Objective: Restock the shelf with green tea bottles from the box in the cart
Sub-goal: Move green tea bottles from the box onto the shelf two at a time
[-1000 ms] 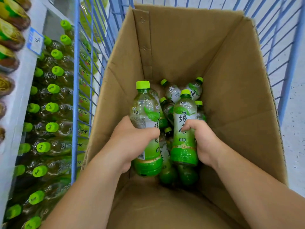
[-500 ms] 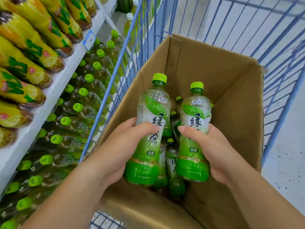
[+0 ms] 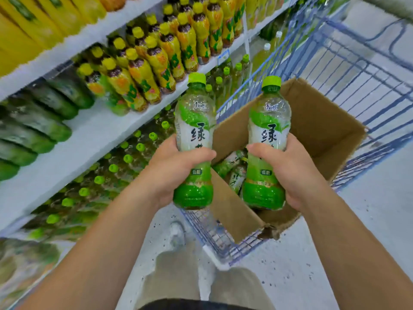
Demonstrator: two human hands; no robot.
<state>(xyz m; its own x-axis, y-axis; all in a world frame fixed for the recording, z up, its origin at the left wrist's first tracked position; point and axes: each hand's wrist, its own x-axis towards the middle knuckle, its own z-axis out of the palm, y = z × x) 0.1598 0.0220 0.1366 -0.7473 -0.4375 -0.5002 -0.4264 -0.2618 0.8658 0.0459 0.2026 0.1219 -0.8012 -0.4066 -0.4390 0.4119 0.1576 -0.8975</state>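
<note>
— Two hands busy? Left to right, please.
— Lower left: shelf (image 3: 96, 135) packed with green-capped bottles (image 3: 127, 158). Left of centre: left hand (image 3: 176, 168) curled round the upright left green tea bottle (image 3: 194, 121), between shelf and box. Right of centre: right hand (image 3: 290, 171) wrapped round the right green tea bottle (image 3: 268, 121), over the cardboard box (image 3: 324, 130).
— More inside?
— Spare bottles (image 3: 232, 166) lying at the bottom; blue wire cart (image 3: 357, 70) around the box, right side.

Label middle of left bottle (image 3: 194, 121) covered by left hand (image 3: 176, 166); same on right bottle (image 3: 268, 117) under right hand (image 3: 288, 168). Between hands, box bottles (image 3: 232, 168) mostly hidden, count unclear. Left of left hand, shelf bottles (image 3: 89, 189) blurred. Above left hand, price tag (image 3: 223, 58) unreadable. Beyond right hand, cart (image 3: 357, 70) cut off by edge.
</note>
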